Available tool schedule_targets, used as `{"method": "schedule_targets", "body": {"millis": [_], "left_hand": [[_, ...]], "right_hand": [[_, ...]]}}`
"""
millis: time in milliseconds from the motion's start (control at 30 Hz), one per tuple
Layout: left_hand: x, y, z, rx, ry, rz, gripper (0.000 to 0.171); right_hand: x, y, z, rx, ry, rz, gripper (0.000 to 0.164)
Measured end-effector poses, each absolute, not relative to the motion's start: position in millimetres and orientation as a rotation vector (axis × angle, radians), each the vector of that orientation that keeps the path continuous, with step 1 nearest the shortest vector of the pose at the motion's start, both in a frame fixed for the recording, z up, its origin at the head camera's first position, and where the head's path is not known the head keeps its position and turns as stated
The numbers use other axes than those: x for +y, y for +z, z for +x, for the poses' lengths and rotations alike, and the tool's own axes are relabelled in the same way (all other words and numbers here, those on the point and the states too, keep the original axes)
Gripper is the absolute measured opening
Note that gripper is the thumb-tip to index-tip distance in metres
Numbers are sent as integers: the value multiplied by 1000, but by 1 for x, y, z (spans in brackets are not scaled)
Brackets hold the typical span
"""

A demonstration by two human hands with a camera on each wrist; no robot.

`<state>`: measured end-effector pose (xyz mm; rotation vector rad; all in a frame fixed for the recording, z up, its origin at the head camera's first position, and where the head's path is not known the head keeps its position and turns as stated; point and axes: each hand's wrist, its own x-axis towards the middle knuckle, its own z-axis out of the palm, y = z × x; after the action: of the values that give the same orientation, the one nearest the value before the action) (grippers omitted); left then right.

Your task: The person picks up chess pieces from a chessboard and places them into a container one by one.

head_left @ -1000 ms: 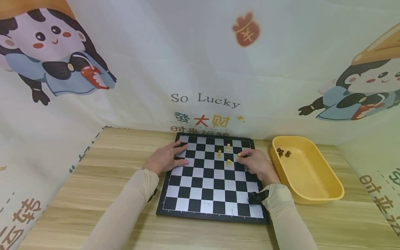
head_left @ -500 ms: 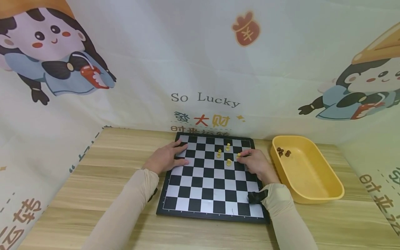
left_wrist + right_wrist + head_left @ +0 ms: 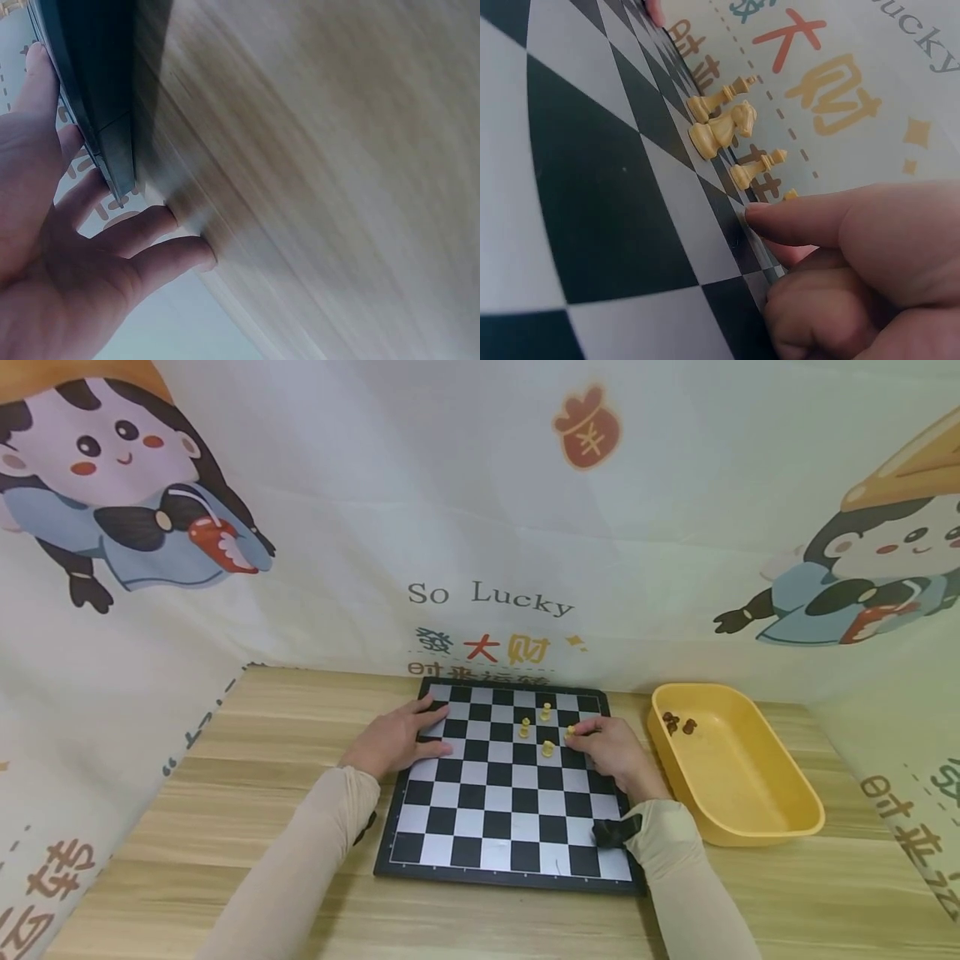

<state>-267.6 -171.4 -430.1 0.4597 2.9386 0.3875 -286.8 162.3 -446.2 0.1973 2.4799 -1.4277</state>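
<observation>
A black-and-white chessboard (image 3: 481,774) lies on the wooden table. My left hand (image 3: 397,737) rests over its left edge, thumb and index finger on the squares; the left wrist view shows other fingers (image 3: 176,255) spread down to the wood. Near the board's right edge my right hand (image 3: 617,750) pinches a small pale yellow chess piece (image 3: 570,731). Most of that piece hides behind the thumb in the right wrist view, and its kind cannot be told. A yellow knight (image 3: 724,129) and two taller crowned yellow pieces, one nearer (image 3: 757,169) and one farther (image 3: 720,97), stand upright close by.
A yellow plastic tub (image 3: 757,785) stands right of the board, with several dark brown chess pieces (image 3: 678,724) at its far left end. A printed cloth (image 3: 360,527) hangs behind the table (image 3: 225,777) and round its sides.
The head view has shifted very slightly. Both hands and the chess pieces stay where they were, with the right hand still pinching the same yellow piece.
</observation>
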Motion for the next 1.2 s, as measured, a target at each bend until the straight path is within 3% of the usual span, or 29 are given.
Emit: {"method": "schedule_targets", "body": {"millis": [1200], "left_hand": [[-172,-433,-267,2948,397,469,75]], "right_hand": [[178,-418,-276,2470,-1430,113,32]]}}
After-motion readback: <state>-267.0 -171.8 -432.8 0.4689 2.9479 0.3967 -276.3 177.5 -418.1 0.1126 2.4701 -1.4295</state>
